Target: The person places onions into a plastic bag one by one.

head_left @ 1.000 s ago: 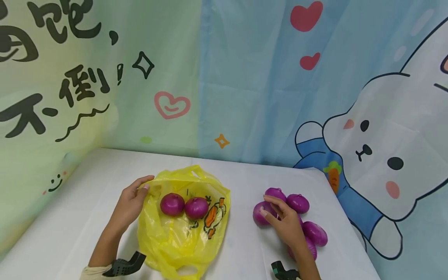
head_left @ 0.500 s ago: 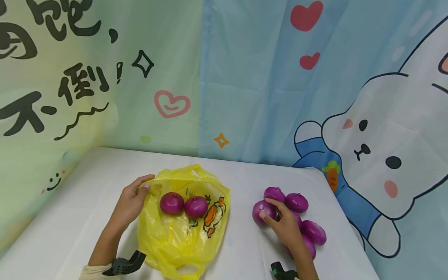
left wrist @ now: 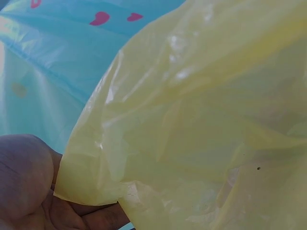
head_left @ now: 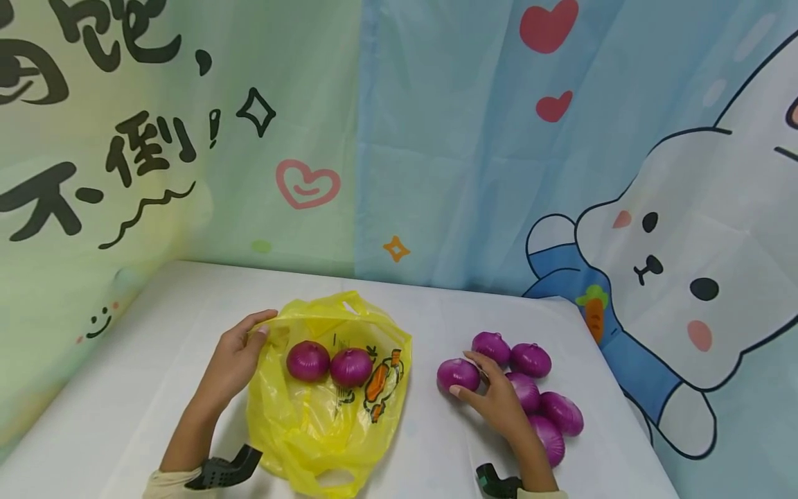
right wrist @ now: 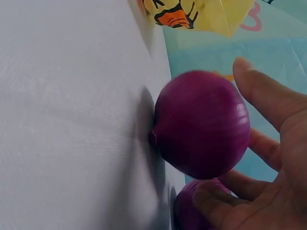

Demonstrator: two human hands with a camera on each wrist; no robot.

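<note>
A yellow plastic bag [head_left: 324, 430] lies with its mouth spread toward the head camera; two red onions [head_left: 308, 361] are in it. My left hand [head_left: 232, 360] pinches the bag's left rim between thumb and fingers. In the left wrist view the film of the bag [left wrist: 182, 134] covers most of the scene. Between the thumb and fingers of my right hand [head_left: 499, 402] is another red onion [right wrist: 201, 124], held close over the white table. Several more red onions [head_left: 530, 360] lie bunched just beyond and beside that hand.
The white table [head_left: 206, 298] meets a printed cloth backdrop [head_left: 436, 173] along its back edge. Its right edge runs just past the bunched onions. A strip of tabletop separates the bag from the onion in my right hand.
My right hand has closed in on the nearest red onion and shifted it left, away from the bunch. The left hand and bag have stayed in place.
</note>
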